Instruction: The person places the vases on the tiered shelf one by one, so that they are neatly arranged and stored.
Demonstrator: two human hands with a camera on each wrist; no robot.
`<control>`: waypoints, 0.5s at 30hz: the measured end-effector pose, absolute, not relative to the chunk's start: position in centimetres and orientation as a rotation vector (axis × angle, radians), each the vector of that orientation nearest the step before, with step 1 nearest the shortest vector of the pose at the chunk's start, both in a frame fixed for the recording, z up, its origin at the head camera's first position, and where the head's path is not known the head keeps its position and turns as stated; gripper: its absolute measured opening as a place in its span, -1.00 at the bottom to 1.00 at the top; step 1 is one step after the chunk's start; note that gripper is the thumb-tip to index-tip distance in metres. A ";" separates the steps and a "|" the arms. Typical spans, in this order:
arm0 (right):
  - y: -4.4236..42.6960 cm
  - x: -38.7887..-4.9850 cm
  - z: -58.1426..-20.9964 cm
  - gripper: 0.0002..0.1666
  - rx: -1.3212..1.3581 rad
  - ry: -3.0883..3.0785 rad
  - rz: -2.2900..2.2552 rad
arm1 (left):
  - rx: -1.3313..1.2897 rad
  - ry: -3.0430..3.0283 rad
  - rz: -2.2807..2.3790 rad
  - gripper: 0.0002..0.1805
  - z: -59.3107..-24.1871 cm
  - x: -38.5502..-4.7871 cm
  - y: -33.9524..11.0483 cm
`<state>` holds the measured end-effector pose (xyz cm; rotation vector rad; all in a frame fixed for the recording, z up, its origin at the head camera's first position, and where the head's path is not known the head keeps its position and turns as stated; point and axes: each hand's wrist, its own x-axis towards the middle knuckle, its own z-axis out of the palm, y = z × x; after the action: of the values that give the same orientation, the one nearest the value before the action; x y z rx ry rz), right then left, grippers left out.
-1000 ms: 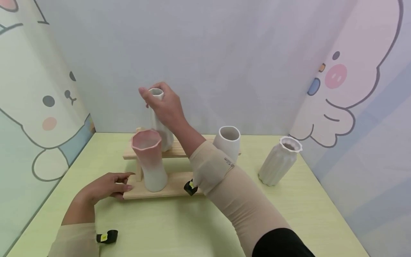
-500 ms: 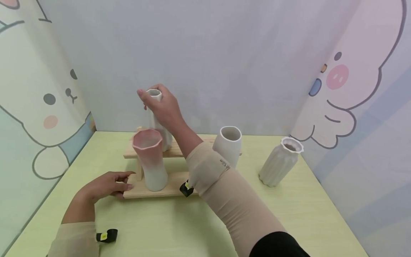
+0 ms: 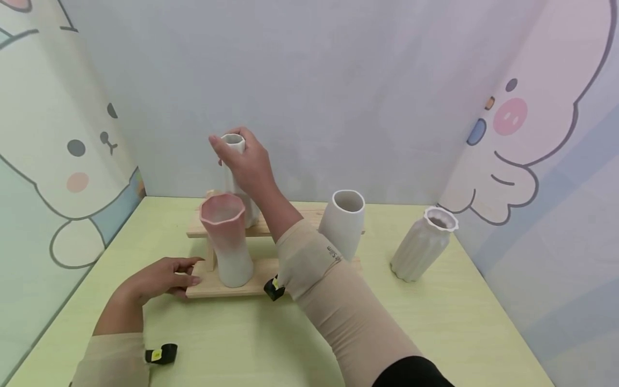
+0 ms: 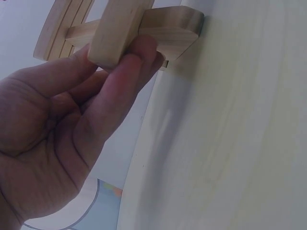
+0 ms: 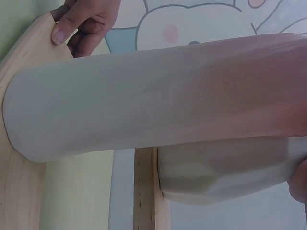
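Note:
In the head view, my right hand [image 3: 250,164] grips the neck of a tall white vase [image 3: 231,178], whose base is on the upper tier of a two-tier wooden stand [image 3: 205,289]. My left hand [image 3: 157,279] pinches the left end of the lower board; the left wrist view shows thumb and fingers on either side of the wooden end [image 4: 112,43]. A pink-rimmed vase [image 3: 231,252] stands on the lower board, in front of the white one. Seen from the right wrist, it covers part of the tall vase [image 5: 225,172], and only a bit of the right hand shows.
A rounded white vase [image 3: 342,223] stands at the right part of the stand, its base hidden by the sleeve [image 3: 333,279]. Farther right, a fluted white vase [image 3: 419,247] stands on the pale green table [image 3: 217,344]. Cartoon-printed walls [image 3: 348,97] enclose the table.
My right forearm has swung slightly left, uncovering more of the rounded white vase. The right hand stays at the tall vase's neck, and the left hand keeps its hold on the stand.

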<state>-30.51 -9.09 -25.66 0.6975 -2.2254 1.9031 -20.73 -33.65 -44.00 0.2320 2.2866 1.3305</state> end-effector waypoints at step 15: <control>-9.1 -30.5 -25.8 -0.59 0.673 -2.214 1.914 | 0.221 2.291 1.326 -0.23 -43.8 -20.5 -33.3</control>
<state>-30.48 -9.14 -25.80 0.6731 -2.2136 1.9140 -20.52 -33.28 -43.78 0.2205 2.2908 1.3259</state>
